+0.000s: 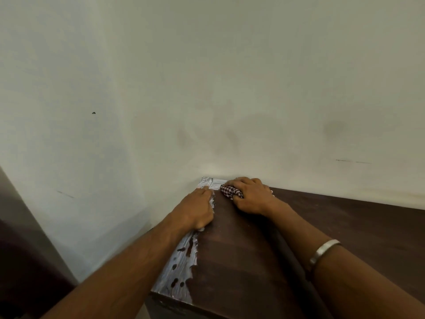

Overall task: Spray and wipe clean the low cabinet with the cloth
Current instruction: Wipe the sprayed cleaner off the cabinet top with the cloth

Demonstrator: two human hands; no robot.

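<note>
- Currently the right hand (249, 195) is curled round a bunched checked cloth (231, 191), pressing it onto the top of the low cabinet (241, 249) at the far left corner, close against the wall (207, 77).
- Left hand (197, 208) lies on the cabinet's left edge, over a whitish streaked band (179, 261) that runs along that edge from the front corner to the back. Fingers look fairly flat and hold nothing that shows; it seems to serve as a brace.
- Judgement: step in hand is wiping, at the back corner. The whitish band nearer the front appears not yet wiped.
- To do it well: keep the cloth flat enough to reach into the angle where top meets wall, then draw it along the pale band toward the front in overlapping passes. Refold to a fresh face if it smears. Shift the left hand off the band so the patch beneath it gets wiped too.
- What the band is (spray foam, residue or worn finish) cannot be told.
- No spray bottle in view.
- Most of the cloth is hidden under the right palm; its size and wetness are unknown.
- Cabinet front, left side and right end are cut off. A dark rod-like shape (296, 268) by the right forearm is unclear.
- A metal bangle (323, 249) sits on the right wrist.
</note>
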